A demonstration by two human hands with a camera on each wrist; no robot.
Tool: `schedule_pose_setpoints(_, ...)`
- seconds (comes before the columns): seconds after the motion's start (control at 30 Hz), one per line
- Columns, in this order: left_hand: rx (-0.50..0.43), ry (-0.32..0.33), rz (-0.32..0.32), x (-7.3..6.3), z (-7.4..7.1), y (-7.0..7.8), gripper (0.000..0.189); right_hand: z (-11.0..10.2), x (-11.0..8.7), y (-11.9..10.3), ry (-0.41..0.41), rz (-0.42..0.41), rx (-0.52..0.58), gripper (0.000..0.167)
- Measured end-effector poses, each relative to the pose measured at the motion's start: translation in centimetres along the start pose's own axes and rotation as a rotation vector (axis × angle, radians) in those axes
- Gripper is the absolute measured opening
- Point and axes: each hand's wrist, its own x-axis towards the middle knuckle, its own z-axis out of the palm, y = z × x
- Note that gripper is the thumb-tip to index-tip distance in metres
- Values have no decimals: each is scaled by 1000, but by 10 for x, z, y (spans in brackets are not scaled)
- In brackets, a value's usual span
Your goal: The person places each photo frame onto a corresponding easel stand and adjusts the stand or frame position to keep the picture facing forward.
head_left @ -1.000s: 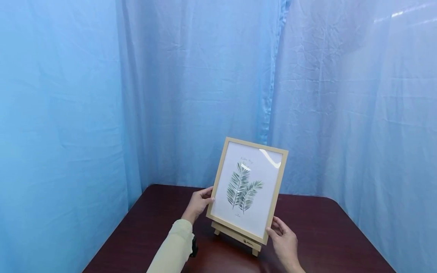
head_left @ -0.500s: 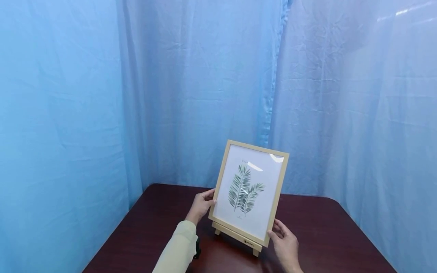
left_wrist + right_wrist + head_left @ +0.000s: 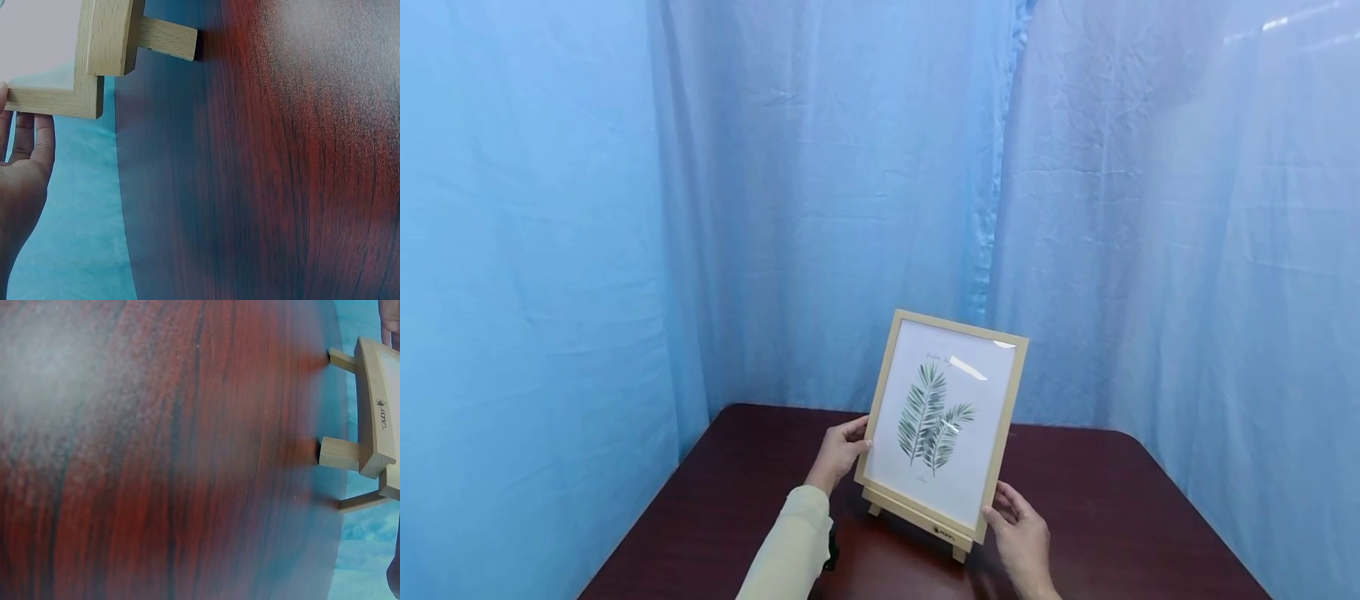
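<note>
A light wooden picture frame with a print of green palm leaves leans back on a small tabletop easel, its lower edge right at the easel's ledge. My left hand grips the frame's left side, thumb on the front and fingers behind. Lower on the opposite side, my right hand holds the right edge near the bottom corner in the same way. In the left wrist view the frame's corner juts past the ledge. The right wrist view shows the easel's feet on the table; the right hand is mostly out of that view.
The dark red wooden table has a glossy, reflective top with rounded back corners. Light blue curtains hang behind it and along both sides. A pale sleeve covers my left forearm, with a dark band under the wrist.
The frame has come down slightly toward the easel's ledge, and the glare on its glass has shifted. Both hands keep their hold on its sides; the easel stays in place.
</note>
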Motion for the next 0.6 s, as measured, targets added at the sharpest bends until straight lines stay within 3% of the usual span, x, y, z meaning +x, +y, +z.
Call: schedule_pose_setpoints(0.6, 7, -3, -2, 0, -2, -2, 46, -2, 9, 7, -57, 52, 41, 41)
